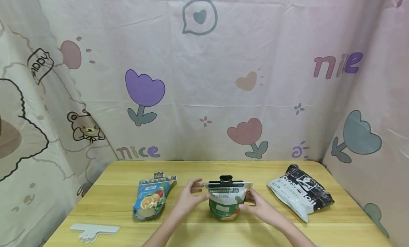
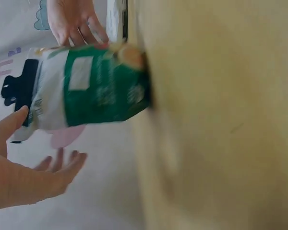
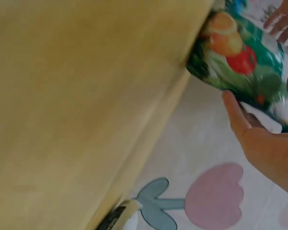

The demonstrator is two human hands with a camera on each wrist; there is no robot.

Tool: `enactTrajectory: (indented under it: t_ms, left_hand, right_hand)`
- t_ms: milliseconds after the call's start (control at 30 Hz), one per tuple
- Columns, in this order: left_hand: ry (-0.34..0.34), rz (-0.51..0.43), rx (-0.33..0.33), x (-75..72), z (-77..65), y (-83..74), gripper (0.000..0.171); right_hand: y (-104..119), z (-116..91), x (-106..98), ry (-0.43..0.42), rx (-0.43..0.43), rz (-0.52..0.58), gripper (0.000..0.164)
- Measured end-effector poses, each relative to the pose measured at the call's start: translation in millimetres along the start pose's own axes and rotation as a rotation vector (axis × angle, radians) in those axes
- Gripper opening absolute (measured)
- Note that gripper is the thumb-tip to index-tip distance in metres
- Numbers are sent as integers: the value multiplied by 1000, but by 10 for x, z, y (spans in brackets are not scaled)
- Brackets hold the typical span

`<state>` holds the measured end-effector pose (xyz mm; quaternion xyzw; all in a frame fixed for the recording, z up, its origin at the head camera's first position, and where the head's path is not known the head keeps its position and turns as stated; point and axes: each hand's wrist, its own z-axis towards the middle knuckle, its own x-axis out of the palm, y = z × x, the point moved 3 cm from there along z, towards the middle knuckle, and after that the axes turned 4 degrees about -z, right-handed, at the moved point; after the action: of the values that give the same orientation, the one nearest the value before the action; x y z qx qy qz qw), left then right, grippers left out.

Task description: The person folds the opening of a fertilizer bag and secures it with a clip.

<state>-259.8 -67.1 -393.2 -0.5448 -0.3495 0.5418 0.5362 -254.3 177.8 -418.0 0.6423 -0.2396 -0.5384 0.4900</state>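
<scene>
Head view: nearest, a long white plastic clip [image 1: 96,229] lies on the yellow wooden table [image 1: 179,236]. Beyond it, a green-and-white plastic bag [image 1: 220,208] topped by a black clip [image 1: 226,183] stands between two ungripping hands: the left hand [image 1: 189,196], fingers spread, thumb at the bag's upper edge; the right hand [image 1: 260,207], fingers loose, touching its side. A blue fruit-printed pouch [image 1: 149,200] and a black-and-white packet [image 1: 300,193] flank it, before a pale flower-printed curtain [image 1: 195,87].

You have before you a green-and-white bag [image 1: 222,207], fruit-and-vegetable print, upright on the table [image 1: 198,236], black clip [image 1: 225,184] fastened across its top.
</scene>
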Motion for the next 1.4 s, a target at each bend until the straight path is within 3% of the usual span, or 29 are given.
enactTrajectory:
  t_ms: [133,233,333,633,833,1100,1400]
  left_hand:
    - [80,-71,-124,112,-86,210,70]
    - [167,-85,-137,259,-104,310,74]
    - [198,-100,-125,377,-100,361,75]
    - [158,-103,-110,437,-11,336,58]
    - [151,-52,-131,406,62,328,54]
    - [122,-77,-148,430,134,281,49]
    - [59,-98,-146,433,243,346,44]
  right_hand:
    - [-71,0,74,29,20,-11,77]
    - [-90,10,110,28,4,-31,75]
    - [-74,26,130,19,-11,-41,71]
    - [7,78,145,10,-37,-66,62]
    - [27,123,139,-27,22,-69,58]
    - [51,208,167,-99,193,107,61]
    - [26,297,243,-118,222,262,55]
